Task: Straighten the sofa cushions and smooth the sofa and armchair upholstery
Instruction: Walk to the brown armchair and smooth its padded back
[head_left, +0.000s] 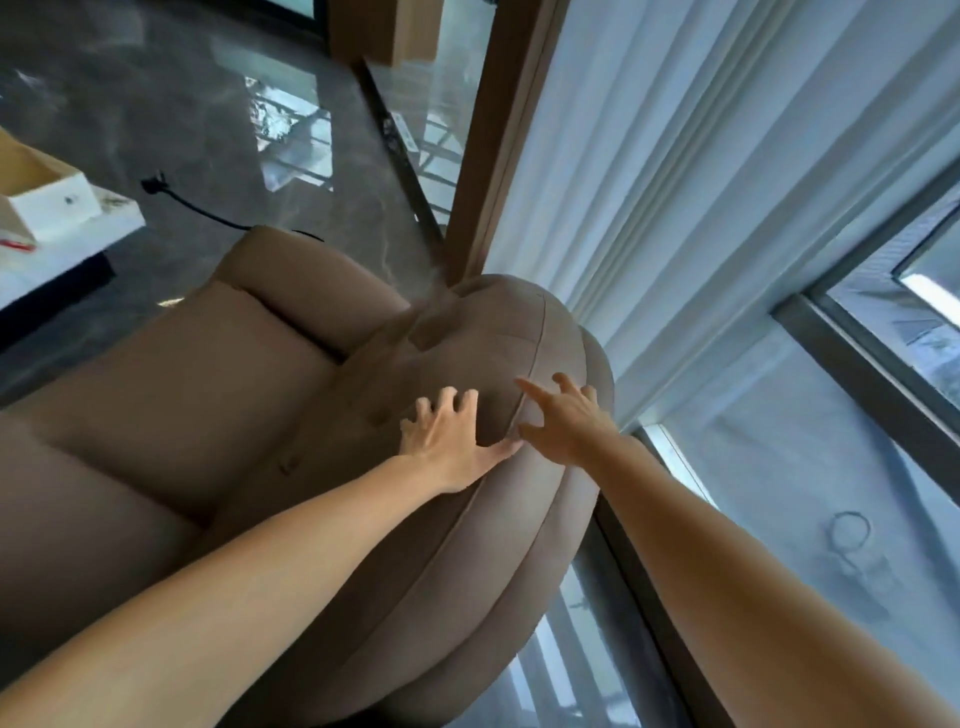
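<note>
Armchair: tan upholstery, rounded piped backrest, standing beside curtain. Left hand: fingers spread, palm flat on backrest top, gripping nothing. Right hand: open, fingers splayed, resting just beside it across the seam.

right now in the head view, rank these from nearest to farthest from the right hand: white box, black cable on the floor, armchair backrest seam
1. armchair backrest seam: under the right hand, by its fingertips.
2. black cable: on the floor beyond the armchair, upper left.
3. white box: far left edge, on the white table.
</note>
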